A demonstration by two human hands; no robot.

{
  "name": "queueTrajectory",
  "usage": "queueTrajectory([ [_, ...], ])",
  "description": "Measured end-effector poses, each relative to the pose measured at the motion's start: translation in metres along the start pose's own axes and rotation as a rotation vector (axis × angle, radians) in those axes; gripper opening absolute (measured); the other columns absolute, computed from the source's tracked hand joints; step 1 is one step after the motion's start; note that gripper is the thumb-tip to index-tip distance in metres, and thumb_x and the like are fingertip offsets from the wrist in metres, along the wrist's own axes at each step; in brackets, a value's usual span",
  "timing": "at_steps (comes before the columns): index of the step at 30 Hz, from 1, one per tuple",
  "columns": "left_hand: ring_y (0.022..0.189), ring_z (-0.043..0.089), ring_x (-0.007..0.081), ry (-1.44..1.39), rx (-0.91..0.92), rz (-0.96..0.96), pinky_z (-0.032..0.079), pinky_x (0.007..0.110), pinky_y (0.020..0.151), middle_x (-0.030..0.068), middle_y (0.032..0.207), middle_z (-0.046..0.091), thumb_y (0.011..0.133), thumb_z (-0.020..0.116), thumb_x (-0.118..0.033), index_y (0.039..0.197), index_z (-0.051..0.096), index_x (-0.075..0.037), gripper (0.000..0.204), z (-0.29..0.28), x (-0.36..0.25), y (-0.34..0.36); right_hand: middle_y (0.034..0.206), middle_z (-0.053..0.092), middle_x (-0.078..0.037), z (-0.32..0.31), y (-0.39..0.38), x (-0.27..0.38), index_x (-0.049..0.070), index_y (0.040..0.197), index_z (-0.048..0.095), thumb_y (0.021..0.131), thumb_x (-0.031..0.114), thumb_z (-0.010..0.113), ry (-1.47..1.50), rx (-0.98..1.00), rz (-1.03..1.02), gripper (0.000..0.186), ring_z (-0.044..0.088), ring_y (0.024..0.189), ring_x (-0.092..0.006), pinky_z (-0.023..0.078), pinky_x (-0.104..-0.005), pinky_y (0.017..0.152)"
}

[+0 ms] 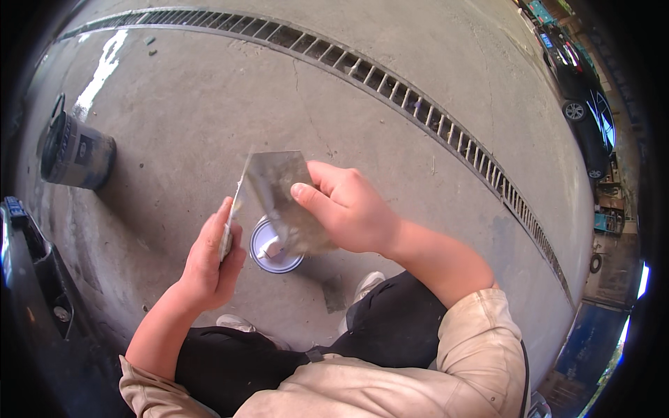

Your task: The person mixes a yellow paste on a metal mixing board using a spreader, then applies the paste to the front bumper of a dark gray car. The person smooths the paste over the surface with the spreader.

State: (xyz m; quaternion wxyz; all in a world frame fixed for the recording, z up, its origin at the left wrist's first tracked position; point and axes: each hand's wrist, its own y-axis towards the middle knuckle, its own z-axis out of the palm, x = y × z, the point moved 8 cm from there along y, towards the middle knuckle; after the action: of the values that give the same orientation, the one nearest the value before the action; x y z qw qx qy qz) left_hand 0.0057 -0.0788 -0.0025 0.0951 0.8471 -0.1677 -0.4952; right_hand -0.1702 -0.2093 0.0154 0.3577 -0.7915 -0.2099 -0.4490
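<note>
My right hand (348, 209) grips a flat grey metal plate (272, 167), thumb on its face, just right of centre. My left hand (212, 258) is closed on a thin plate held nearly edge-on (230, 216), with pale material along its edge; whether this is a separate piece from the right one is unclear. Below the plates a round white tin or lid (279, 262) stands on the floor, with a white object on top, partly hidden by the plate. A dark, flat rectangle (333, 298) lies on the floor between my shoes.
A dark bucket (77, 150) with a handle stands at the left. A black moulded part (35, 272) is at the left edge. A metal drain grate (376, 80) crosses the concrete floor (174, 104). A black car (578, 104) and stored items line the right side.
</note>
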Motion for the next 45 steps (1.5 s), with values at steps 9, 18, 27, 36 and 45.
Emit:
queueTrajectory([
  [9, 0.085, 0.060, 0.0380, 0.434, -0.015, 0.045, 0.054, 0.047, 0.073, 0.0197, 0.103, 0.060, 0.081, 0.063, 0.008, 0.162, 0.036, 0.004, 0.086, 0.006, 0.004, 0.014, 0.110, 0.075, -0.010, 0.010, -0.004, 0.004, -0.001, 0.123, 0.061, 0.110, 0.012, 0.053, 1.249, 0.008, -0.095, 0.020, 0.072, 0.091, -0.0132, 0.060, -0.0308, 0.085],
  [18, 0.066, 0.054, 0.0118, -0.890, 0.168, -0.594, 0.045, 0.029, 0.060, 0.0059, 0.087, 0.060, 0.116, 0.042, -0.024, 0.124, 0.055, -0.002, 0.026, 0.026, 0.016, -0.005, 0.115, 0.078, -0.013, -0.032, -0.045, 0.066, 0.000, 0.132, 0.071, 0.082, -0.010, 0.069, -0.225, -0.408, -1.063, 0.051, 0.073, 0.098, -0.0257, 0.062, -0.0374, 0.085],
  [27, 0.062, 0.049, 0.0094, -0.841, -0.012, -0.658, 0.042, 0.026, 0.057, 0.0029, 0.088, 0.055, 0.116, 0.040, -0.019, 0.117, 0.050, -0.005, 0.018, 0.021, 0.026, -0.006, 0.112, 0.076, -0.014, -0.028, -0.026, 0.054, 0.001, 0.130, 0.074, 0.083, -0.004, 0.071, -0.616, -0.461, -0.728, 0.047, 0.069, 0.089, -0.0291, 0.058, -0.0390, 0.077],
  [36, 0.065, 0.051, 0.0108, -0.673, -0.059, -0.670, 0.045, 0.027, 0.060, 0.0045, 0.093, 0.055, 0.116, 0.040, -0.019, 0.119, 0.047, -0.005, 0.016, 0.017, 0.023, -0.003, 0.126, 0.072, -0.009, 0.018, -0.050, 0.074, 0.001, 0.126, 0.077, 0.074, 0.011, 0.070, -0.759, -0.579, -1.009, 0.053, 0.059, 0.087, -0.0227, 0.055, -0.0326, 0.075],
  [45, 0.065, 0.049, 0.0105, -0.672, -0.078, -0.694, 0.044, 0.027, 0.059, 0.0035, 0.092, 0.054, 0.115, 0.039, -0.016, 0.121, 0.049, -0.005, 0.015, 0.016, 0.024, -0.005, 0.125, 0.074, -0.010, 0.022, -0.044, 0.069, 0.000, 0.125, 0.076, 0.072, 0.008, 0.071, -0.747, -0.512, -1.003, 0.054, 0.060, 0.090, -0.0241, 0.057, -0.0343, 0.077],
])
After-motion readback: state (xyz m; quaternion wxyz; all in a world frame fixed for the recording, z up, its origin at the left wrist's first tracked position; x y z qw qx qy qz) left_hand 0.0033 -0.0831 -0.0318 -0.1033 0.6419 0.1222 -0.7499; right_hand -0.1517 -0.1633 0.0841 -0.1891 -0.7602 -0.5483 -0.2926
